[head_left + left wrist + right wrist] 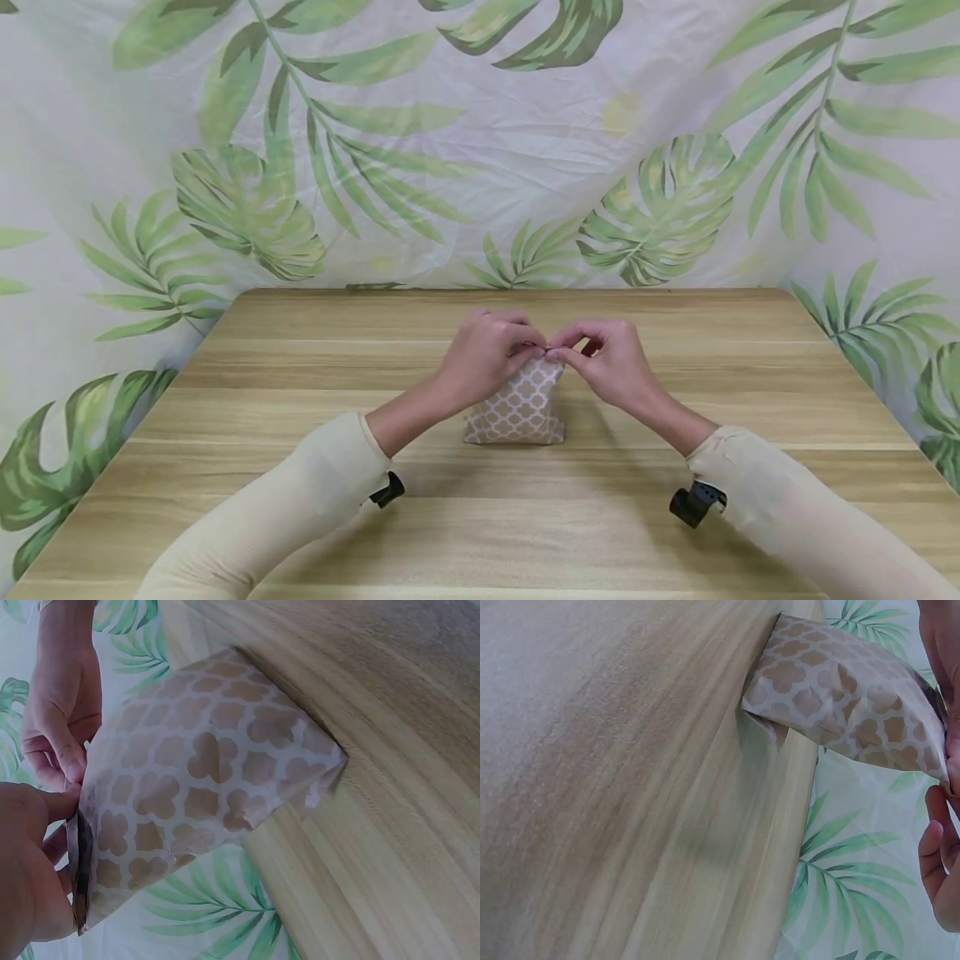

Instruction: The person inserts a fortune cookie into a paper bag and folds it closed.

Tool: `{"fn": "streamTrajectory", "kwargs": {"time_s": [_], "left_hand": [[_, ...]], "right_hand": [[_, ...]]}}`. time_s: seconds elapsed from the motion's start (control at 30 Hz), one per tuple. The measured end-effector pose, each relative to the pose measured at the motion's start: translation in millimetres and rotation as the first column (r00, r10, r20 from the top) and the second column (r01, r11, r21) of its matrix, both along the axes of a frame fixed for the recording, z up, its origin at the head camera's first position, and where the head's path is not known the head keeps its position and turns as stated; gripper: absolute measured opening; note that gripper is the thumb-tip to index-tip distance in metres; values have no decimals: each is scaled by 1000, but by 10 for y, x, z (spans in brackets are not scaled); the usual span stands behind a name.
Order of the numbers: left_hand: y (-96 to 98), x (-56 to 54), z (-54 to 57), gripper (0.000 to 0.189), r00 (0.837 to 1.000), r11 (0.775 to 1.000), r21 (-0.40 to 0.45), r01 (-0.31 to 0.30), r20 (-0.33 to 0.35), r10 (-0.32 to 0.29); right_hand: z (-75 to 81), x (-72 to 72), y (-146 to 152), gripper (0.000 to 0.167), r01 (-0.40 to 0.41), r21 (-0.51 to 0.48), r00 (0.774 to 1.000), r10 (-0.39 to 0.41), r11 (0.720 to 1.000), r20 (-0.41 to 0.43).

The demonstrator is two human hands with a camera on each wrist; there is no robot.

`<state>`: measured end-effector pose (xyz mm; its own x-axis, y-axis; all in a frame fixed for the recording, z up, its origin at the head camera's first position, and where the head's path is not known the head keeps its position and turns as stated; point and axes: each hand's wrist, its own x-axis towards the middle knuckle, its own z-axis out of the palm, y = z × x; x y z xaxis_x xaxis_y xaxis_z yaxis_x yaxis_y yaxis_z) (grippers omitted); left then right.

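Note:
A small paper bag (517, 404), tan with a white lattice pattern, stands upright on the wooden table, its bottom on the surface. My left hand (491, 350) pinches the bag's top edge between thumb and fingers. Close beside it, my right hand (607, 358) pinches the same edge at its right end, the two sets of fingertips almost meeting. From the left wrist, the bag (202, 765) looks puffed out, with a narrow dark gap along part of its mouth. The right wrist view shows the creased side of the bag (840, 690); what it contains is hidden.
The wooden table (247, 475) has rounded far corners. Behind it hangs a pale cloth (525, 142) printed with green leaves. A small black camera sits at each wrist, the left one (387, 490) and the right one (693, 504) both above the table.

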<state>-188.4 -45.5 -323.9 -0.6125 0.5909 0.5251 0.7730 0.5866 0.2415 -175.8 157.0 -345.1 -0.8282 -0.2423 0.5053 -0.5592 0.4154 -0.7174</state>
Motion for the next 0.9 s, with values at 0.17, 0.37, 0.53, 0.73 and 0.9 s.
{"fn": "streamTrajectory", "kwargs": {"time_s": [0.17,0.37,0.53,0.73,0.9], "left_hand": [[-13,-18,-30,3,1000,1000,-18,14,-17,-15],[-69,-50,-56,8,999,999,-22,28,-22,-28],[-175,-80,-70,9,999,999,-27,33,27,-32],[-240,-89,-65,9,998,998,-50,42,52,-40],[-328,-101,-92,6,998,998,-52,41,53,-38]], "right_hand": [[-25,4,11,6,-1,-2,1000,1,1000,-23],[-53,5,43,9,-1,-9,999,1,1000,-49],[-65,5,79,10,-15,-12,998,15,1000,-65],[-64,12,69,9,-32,-18,997,31,999,-73],[-101,3,90,12,-32,-48,995,27,998,-98]]}}
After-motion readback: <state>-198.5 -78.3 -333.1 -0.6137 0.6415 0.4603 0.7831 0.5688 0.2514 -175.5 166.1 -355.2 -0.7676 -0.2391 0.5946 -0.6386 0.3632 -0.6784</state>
